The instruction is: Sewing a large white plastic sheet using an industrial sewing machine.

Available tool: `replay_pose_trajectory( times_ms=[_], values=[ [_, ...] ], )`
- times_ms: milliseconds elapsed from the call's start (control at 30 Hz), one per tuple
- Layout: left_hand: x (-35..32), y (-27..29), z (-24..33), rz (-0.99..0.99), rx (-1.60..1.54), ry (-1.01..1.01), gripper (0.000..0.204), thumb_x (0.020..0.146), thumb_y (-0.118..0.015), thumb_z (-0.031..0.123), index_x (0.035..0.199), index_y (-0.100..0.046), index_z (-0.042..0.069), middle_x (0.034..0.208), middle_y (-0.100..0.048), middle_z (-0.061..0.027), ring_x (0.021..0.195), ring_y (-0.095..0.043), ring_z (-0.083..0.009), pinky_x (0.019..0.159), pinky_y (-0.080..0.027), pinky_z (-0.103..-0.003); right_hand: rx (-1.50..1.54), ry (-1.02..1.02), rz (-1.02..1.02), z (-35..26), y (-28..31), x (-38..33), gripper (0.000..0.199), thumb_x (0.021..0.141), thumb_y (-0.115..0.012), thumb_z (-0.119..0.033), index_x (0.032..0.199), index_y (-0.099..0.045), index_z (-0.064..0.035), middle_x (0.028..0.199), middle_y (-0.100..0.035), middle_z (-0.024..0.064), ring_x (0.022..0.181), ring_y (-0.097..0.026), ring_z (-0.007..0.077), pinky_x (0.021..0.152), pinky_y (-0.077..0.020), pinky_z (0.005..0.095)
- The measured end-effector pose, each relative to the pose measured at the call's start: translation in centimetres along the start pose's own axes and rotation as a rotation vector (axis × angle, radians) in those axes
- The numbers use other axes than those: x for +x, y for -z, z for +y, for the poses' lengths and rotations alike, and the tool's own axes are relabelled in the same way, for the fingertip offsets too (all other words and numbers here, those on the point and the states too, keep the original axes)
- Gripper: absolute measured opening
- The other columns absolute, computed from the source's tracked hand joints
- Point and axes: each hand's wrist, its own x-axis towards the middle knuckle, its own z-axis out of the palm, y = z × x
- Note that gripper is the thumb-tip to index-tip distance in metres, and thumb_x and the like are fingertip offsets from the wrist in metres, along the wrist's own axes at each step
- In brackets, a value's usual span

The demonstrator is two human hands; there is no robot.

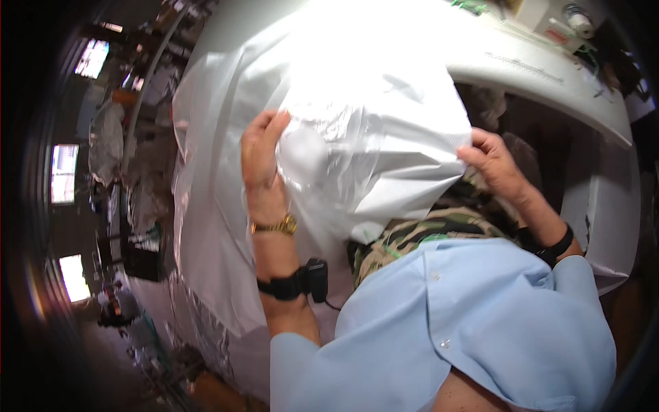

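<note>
A large, glossy white sheet (405, 147) with a finely lined surface spreads before me, partly over my lap. Clear, shiny plastic (350, 144) lies on its middle, with a pale round patch (305, 154) beside my left hand. My left hand (264, 147) is closed at the sheet's left part, thumb and fingertips pinching the material by the round patch. At the right edge, my right hand (493, 161) pinches a corner of the sheet between thumb and fingers. Strong glare washes out the sheet's far part.
A white worktable (528, 72) with a curved edge and a ruler-like strip lies beyond the sheet. At the far right stands a thread spool (578, 20). More translucent white sheeting (206, 226) hangs down on the left. Camouflage cloth (439, 226) covers my lap.
</note>
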Motion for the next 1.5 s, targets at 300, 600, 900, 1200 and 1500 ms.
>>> replay_pose_trajectory(
  times_ms=[300,600,900,1200,1500],
  values=[
    [-3.6,-7.0,2.6,-0.388,0.86,-0.444,0.005,0.088,-0.063,0.002,0.085,-0.063,-0.002,0.063,-0.055,-0.0072,0.055,-0.048,-0.0103,0.052,-0.04,-0.026,-0.219,0.412,-0.264,-6.2,-4.5,0.5,0.018,0.095,-0.06,-0.016,0.094,-0.055,0.0006,0.081,-0.057,0.0017,0.075,-0.052,0.0058,0.064,-0.0459,0.0246],
    [-3.9,-6.6,-0.7,-0.411,0.752,-0.33,0.006,0.09,-0.06,0.002,0.089,-0.062,-0.004,0.066,-0.056,-0.0048,0.059,-0.049,-0.0072,0.055,-0.041,-0.024,-0.542,0.67,-0.199,-4.0,-7.4,1.7,0.019,0.091,-0.059,-0.016,0.09,-0.048,-0.0002,0.065,-0.058,0.0172,0.063,-0.062,0.0362,0.059,-0.0488,0.0431],
    [-3.8,-5.2,-1.3,-0.303,0.314,0.031,0.012,0.096,-0.058,0.006,0.087,-0.06,0.0,0.073,-0.049,0.0069,0.066,-0.042,-0.0008,0.058,-0.034,-0.018,-0.819,0.925,-0.377,-2.9,-8.3,3.2,0.022,0.089,-0.062,-0.016,0.091,-0.049,0.0012,0.069,-0.061,0.0153,0.062,-0.063,0.0327,0.058,-0.0511,0.0395],
    [-2.8,-6.7,8.6,-0.275,1.102,-0.47,0.009,0.092,-0.061,0.003,0.084,-0.062,-0.002,0.065,-0.059,0.0004,0.054,-0.052,-0.0105,0.053,-0.041,-0.025,-0.781,0.546,0.003,0.1,-13.7,16.6,0.022,0.086,-0.06,-0.021,0.099,-0.062,-0.0025,0.081,-0.066,0.0136,0.075,-0.065,0.0255,0.07,-0.0512,0.0354],
    [-2.7,-7.6,5.4,-0.783,1.578,-0.585,0.007,0.087,-0.057,0.004,0.081,-0.054,0.002,0.07,-0.058,-0.0177,0.063,-0.062,-0.0353,0.057,-0.05,-0.044,-0.609,0.868,-0.566,2.2,-14.5,14.4,0.025,0.084,-0.059,-0.027,0.094,-0.068,-0.0055,0.096,-0.069,0.0189,0.088,-0.067,0.0338,0.074,-0.0535,0.0426]
  ],
)
